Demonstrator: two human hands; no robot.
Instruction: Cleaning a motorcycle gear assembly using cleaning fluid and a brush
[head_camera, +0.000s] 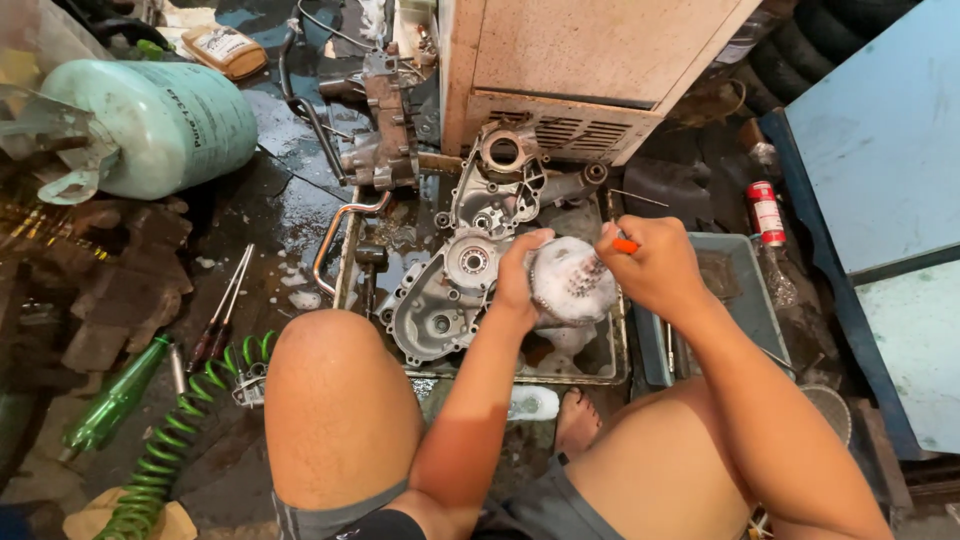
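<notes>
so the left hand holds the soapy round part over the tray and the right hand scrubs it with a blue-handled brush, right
Not quite: the head view shows the brush in the right hand has an orange handle, not blue. The rest holds: the left hand holds the soapy round part over the tray.

Pale green gas cylinder (165, 125) lying at left; green coiled hose (175, 435) on wet floor; red spray can (766, 212) at right.

The round part (572, 282) was white with suds, the brush handle (625, 246) orange. The engine casing (445, 300) was dull silver-grey, the gas cylinder (160, 125) pale mint green, the coiled hose (175, 440) bright green, and the spray can (766, 212) red (with white bands).
</notes>
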